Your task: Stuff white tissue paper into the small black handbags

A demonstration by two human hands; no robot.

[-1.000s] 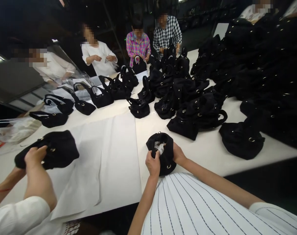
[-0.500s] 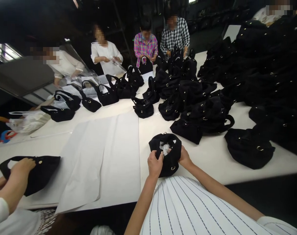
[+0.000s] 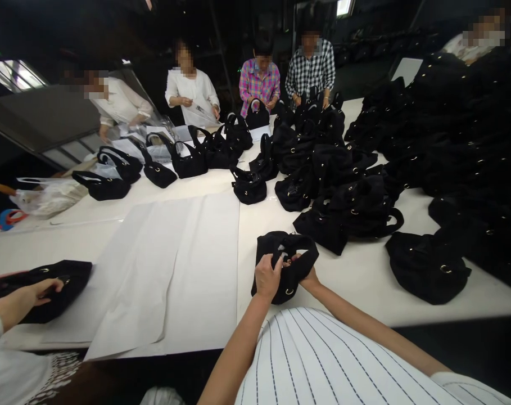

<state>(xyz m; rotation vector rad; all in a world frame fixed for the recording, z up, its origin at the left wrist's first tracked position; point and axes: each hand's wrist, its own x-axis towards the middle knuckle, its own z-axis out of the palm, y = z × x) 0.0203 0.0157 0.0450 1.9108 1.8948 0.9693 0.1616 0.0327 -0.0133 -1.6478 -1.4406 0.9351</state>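
Observation:
A small black handbag (image 3: 268, 243) with gold rings stands on the table's near edge, close to my striped top. My left hand (image 3: 267, 277) is closed on the left side of its opening, thumb and fingers pinching at the rim. My right hand (image 3: 309, 279) grips the right side, reaching under the handle; its fingertips show through the handle loop near a small metal fitting. The white stuffing inside the bag is mostly covered by my fingers and the handle.
White paper sheets (image 3: 204, 270) lie left of the bag. A co-worker's hand (image 3: 25, 304) rests on another black bag (image 3: 72, 284). Piled handbags (image 3: 348, 197) stand ahead, a large dark heap (image 3: 441, 129) rises at right. Several people work across the table.
The bag's handle has swung right and down across the opening, hiding the white stuffing. My right fingers have moved inside the loop. The co-worker's bag at left has shifted left.

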